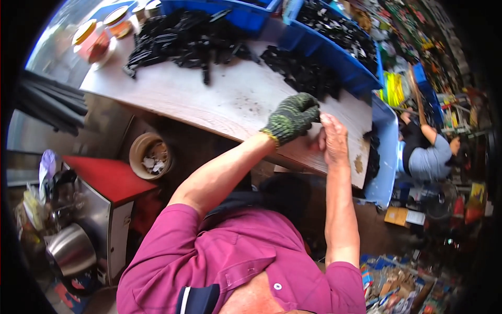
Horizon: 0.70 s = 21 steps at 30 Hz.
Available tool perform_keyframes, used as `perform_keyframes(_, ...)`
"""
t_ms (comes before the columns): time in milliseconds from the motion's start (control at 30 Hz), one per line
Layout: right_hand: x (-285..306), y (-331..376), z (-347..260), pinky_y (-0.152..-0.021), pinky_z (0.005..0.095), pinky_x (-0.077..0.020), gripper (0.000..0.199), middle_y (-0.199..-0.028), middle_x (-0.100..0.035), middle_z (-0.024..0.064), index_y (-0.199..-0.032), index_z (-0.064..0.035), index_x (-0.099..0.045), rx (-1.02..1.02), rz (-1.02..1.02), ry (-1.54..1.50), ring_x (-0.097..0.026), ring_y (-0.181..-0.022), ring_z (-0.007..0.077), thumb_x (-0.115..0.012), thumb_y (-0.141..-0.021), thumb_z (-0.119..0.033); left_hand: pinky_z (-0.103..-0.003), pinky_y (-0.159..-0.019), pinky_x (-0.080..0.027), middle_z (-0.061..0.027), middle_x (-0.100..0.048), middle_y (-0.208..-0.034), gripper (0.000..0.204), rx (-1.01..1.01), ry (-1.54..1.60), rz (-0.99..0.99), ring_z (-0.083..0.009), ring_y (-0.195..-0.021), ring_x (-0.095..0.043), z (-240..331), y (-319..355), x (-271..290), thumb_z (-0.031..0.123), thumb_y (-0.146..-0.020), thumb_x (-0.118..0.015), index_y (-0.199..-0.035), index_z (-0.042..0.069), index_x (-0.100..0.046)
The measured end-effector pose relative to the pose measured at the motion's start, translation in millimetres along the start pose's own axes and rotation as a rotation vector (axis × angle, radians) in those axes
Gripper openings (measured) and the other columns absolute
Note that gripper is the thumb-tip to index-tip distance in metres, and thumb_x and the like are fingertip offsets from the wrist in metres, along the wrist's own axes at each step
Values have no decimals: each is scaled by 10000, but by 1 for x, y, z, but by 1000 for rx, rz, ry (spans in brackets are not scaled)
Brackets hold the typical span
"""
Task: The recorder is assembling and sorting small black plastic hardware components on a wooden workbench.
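Observation:
My left hand (294,118), in a dark green knitted glove with a yellow cuff, is closed over the front part of the white table (209,107). What its curled fingers hold is hidden. Right beside it is my bare right hand (333,139), its fingers bent together and their tips close to the glove; anything between them is too small to make out. Just beyond both hands lies a pile of small black plastic pieces (303,70). Longer black pieces (188,39) are heaped farther left on the table.
Blue bins (327,51) line the table's far side, and a light-blue bin (386,157) stands at its right end. Jars (90,41) sit at the far left corner. A bucket (137,162) and red-topped cabinet (102,178) are left. Another person (429,157) is at right.

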State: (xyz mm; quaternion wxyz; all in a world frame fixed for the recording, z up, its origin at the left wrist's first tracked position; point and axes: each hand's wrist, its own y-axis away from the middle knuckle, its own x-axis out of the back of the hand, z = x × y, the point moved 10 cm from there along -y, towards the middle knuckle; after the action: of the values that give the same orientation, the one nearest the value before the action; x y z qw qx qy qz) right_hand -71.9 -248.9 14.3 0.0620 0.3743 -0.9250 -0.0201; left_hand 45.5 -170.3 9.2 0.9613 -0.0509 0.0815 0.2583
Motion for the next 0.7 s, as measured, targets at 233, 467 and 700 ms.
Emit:
perform_keyframes(233,-11,1,2,-370,243,-284,263,-496,-391,-50,-950,-39,-628,95,41,43,-349,-380,66,-587,-993,-295,-323,-630,-542,-84,-695,-874,250,-143,-312,43,-181,-706,-657,8,20,21,221,-934,-650,-1111,45,-656)
perform_keyframes(467,-11,5,3,-341,313,-461,301,-451,-317,-23,-864,-79,-522,23,93,-120,-341,-340,108,-557,-999,-345,-502,-954,-474,-130,-634,-1219,439,-545,-1536,512,-369,-1208,-543,102,75,174,41,-773,-565,-1196,110,-660)
perform_keyframes(700,-5,8,6,-334,320,-463,335,-440,-299,-22,-817,-91,-507,11,164,-165,-347,-345,107,-550,-1002,-366,-488,-979,-459,-160,-611,-1223,359,-599,-1499,233,-388,-1205,-543,79,68,159,97,-801,-644,-1159,75,-647)
